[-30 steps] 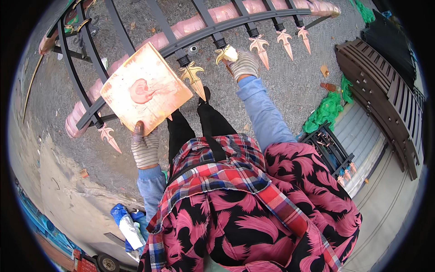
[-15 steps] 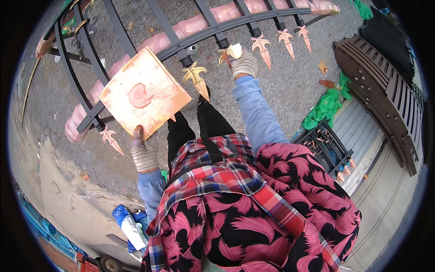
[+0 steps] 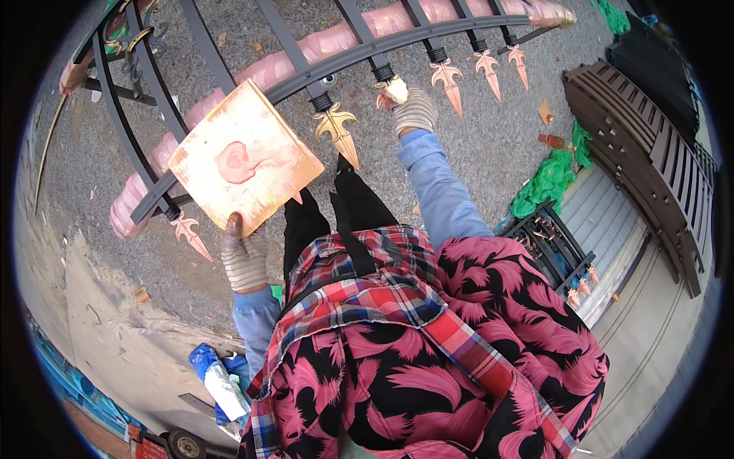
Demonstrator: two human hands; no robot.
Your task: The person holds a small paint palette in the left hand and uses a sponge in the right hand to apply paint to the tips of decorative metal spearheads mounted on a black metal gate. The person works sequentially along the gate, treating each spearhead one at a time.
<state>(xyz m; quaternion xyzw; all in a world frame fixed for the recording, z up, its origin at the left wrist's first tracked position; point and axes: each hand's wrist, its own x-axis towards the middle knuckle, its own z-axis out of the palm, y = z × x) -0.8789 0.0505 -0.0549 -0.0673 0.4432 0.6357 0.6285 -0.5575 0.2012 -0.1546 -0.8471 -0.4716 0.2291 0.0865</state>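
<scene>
My left hand [image 3: 245,260], in a striped fingerless glove, grips the near corner of a square board [image 3: 279,145]. A wet patch of pink paint [image 3: 235,164] lies on the board's middle. My right hand [image 3: 415,112], gloved alike, pinches a small cream sponge-like wad [image 3: 397,89] against a spearhead finial [image 3: 381,99] of a dark metal fence panel [image 3: 428,30]. The wad and fingers partly hide that finial. Left of it, another finial [image 3: 336,126] is gold with a pinkish tip. Finials to the right [image 3: 446,86] are copper-pink.
A pink-wrapped roll [image 3: 321,47] lies beneath the panel. Brown slatted panels [image 3: 634,153] are stacked at the right, near green netting [image 3: 544,183] and a small bottle [image 3: 552,141]. A dark rack with pink finials [image 3: 547,249] stands at lower right. A wheel [image 3: 186,444] shows at lower left.
The fence panel's finials appear slightly lower and farther right in view. My right hand and the wad have shifted slightly down with them. The board has stayed almost still.
</scene>
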